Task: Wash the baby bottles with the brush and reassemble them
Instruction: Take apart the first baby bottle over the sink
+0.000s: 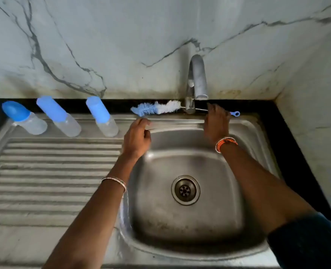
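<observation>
Brush (156, 109) lies behind the sink (257, 121), beside the tap (196, 82) — my right hand (217, 121) reaches its wire handle, grip unclear. Left hand (138, 137) loosely curled, empty. Pinch handle firmly — bottles (102, 117) stay capped left of tap.

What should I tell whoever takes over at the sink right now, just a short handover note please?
Left hand: loosely curled, holding nothing, near the brush bristles.
Right hand: reaching onto the brush's wire handle by the tap; grip unclear.
Three capped bottles stand along the back of the drainboard.
Done: nothing visible; the sink looks dry.
Left: take the brush, open, wash and reassemble all three.
</observation>
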